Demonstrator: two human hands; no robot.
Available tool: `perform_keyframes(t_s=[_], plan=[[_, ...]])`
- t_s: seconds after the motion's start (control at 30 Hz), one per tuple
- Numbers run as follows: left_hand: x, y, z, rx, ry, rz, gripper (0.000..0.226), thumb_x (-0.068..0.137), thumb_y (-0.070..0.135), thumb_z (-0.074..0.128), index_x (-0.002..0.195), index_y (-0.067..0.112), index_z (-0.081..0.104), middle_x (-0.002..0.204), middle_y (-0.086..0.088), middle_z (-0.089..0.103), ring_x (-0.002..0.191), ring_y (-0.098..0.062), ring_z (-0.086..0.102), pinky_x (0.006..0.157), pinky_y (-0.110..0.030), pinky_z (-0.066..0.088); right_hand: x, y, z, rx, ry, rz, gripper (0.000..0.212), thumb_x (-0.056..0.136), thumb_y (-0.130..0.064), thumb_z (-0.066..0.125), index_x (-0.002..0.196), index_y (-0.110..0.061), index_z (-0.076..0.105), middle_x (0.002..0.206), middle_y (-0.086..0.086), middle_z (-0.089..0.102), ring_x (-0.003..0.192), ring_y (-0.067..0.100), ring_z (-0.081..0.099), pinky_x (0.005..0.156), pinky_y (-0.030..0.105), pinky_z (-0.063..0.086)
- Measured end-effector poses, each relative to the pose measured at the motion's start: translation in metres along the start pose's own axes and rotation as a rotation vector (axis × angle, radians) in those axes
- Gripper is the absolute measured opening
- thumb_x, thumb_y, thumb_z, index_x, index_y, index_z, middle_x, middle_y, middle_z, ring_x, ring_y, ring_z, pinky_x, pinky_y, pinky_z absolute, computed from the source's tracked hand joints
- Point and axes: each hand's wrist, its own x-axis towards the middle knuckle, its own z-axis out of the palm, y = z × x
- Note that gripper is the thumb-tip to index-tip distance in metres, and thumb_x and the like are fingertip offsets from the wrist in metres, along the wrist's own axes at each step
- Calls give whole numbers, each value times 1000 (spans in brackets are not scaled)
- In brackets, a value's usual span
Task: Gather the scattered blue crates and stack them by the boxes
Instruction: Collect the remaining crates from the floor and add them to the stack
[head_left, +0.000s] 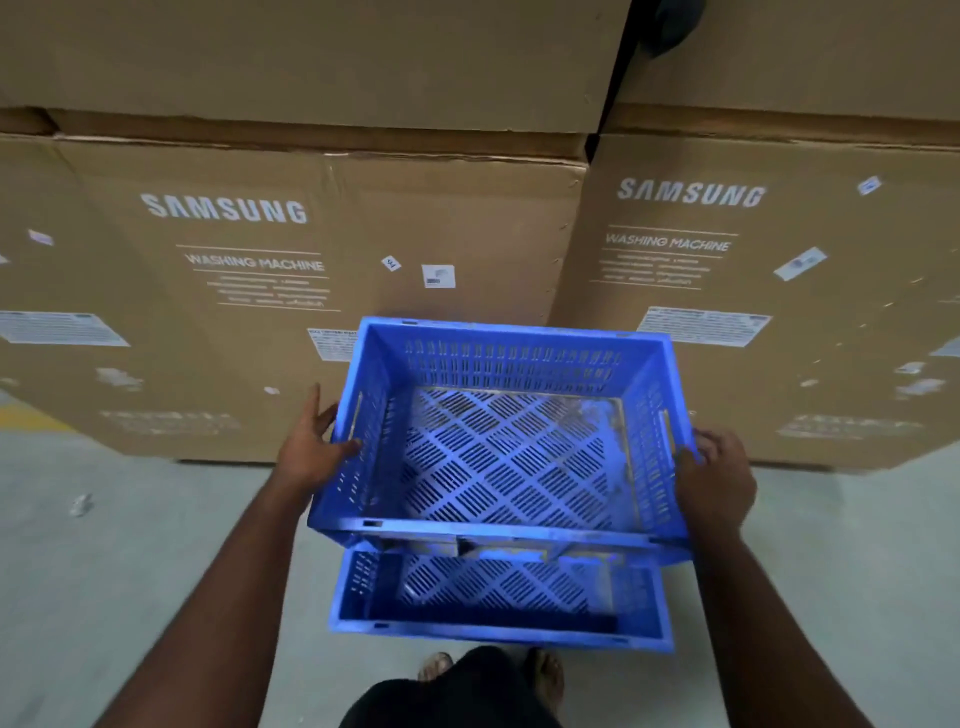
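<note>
I hold an empty blue perforated crate (509, 457) in the air, level, right in front of the cardboard boxes. My left hand (311, 441) grips its left wall at the handle slot. On the opposite wall, my right hand (717, 478) grips the other handle slot. Directly below it a second blue crate (498, 603) rests on the floor, set slightly nearer to me, mostly covered by the held one. Whether the two crates touch I cannot tell.
Large brown washing machine boxes stand stacked close behind the crates: one on the left (249, 291), another on the right (779, 291), more on top. Grey concrete floor (130, 545) stretches on both sides. My feet (436, 667) stand just behind the lower crate.
</note>
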Motion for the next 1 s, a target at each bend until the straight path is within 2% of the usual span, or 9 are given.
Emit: perform_keyframes(t_s=[0.03, 0.1, 0.2, 0.3, 0.43, 0.6, 0.73, 0.9, 1.0], plan=[[-7, -2, -1, 25, -33, -50, 85, 83, -5, 75, 155, 19, 36, 130, -1, 64, 104, -20, 65, 88, -43, 57, 4, 7, -2, -51, -93, -17, 50, 89, -22, 70, 137, -21, 54, 133, 8, 67, 118, 33, 64, 97, 42, 46], [-22, -9, 4, 146, -20, -90, 48, 81, 6, 76, 128, 11, 63, 105, -10, 73, 86, -24, 66, 77, -40, 56, 9, 26, -6, -252, -263, -9, 74, 90, -31, 70, 153, -25, 32, 148, 13, 54, 134, 37, 51, 108, 48, 41], [-27, -16, 12, 305, 119, -60, 32, 80, 22, 68, 111, 16, 67, 89, -10, 73, 80, -30, 68, 74, -42, 53, 8, 35, -8, -351, -406, -13, 53, 95, -22, 60, 145, -16, 44, 131, 27, 63, 116, 49, 60, 96, 50, 47], [-5, -8, 17, 360, 164, -19, 25, 84, 16, 69, 110, 14, 68, 89, -12, 74, 81, -33, 71, 75, -46, 57, 17, 21, -1, -322, -368, 14, 52, 93, -28, 53, 144, -17, 46, 121, 32, 65, 109, 51, 63, 92, 50, 49], [7, 4, 20, 372, 183, -15, 26, 88, 13, 69, 114, 12, 69, 91, -13, 72, 81, -32, 70, 76, -47, 58, 37, 2, 7, -420, -455, -13, 69, 100, -25, 50, 160, -31, 16, 120, 35, 63, 108, 51, 63, 91, 48, 47], [17, -28, 5, 370, 150, -76, 39, 73, 36, 64, 110, 24, 67, 91, -13, 74, 84, -35, 73, 77, -53, 59, 30, 4, 1, -513, -490, -118, 77, 103, -26, 47, 163, -32, -2, 116, 37, 65, 103, 50, 65, 87, 47, 47], [11, -29, -4, 370, 132, -112, 28, 74, 29, 68, 102, 25, 66, 91, -13, 74, 82, -34, 72, 80, -56, 59, 22, 10, -2, -548, -521, -125, 79, 102, -28, 48, 162, -33, -4, 116, 36, 65, 102, 49, 65, 86, 46, 47], [-5, -2, -2, 389, 106, -116, 27, 76, 15, 72, 103, 15, 69, 90, -17, 74, 83, -37, 72, 79, -53, 59, 15, 16, -7, -554, -492, -117, 77, 101, -29, 49, 162, -36, 2, 119, 35, 64, 103, 50, 64, 88, 46, 47], [-15, -1, -1, 437, 107, -92, 30, 72, 22, 68, 101, 14, 69, 88, -15, 73, 81, -36, 71, 78, -52, 58, 13, 17, -9, -551, -488, -106, 77, 101, -29, 49, 162, -37, 3, 119, 33, 65, 103, 49, 64, 87, 45, 46]])
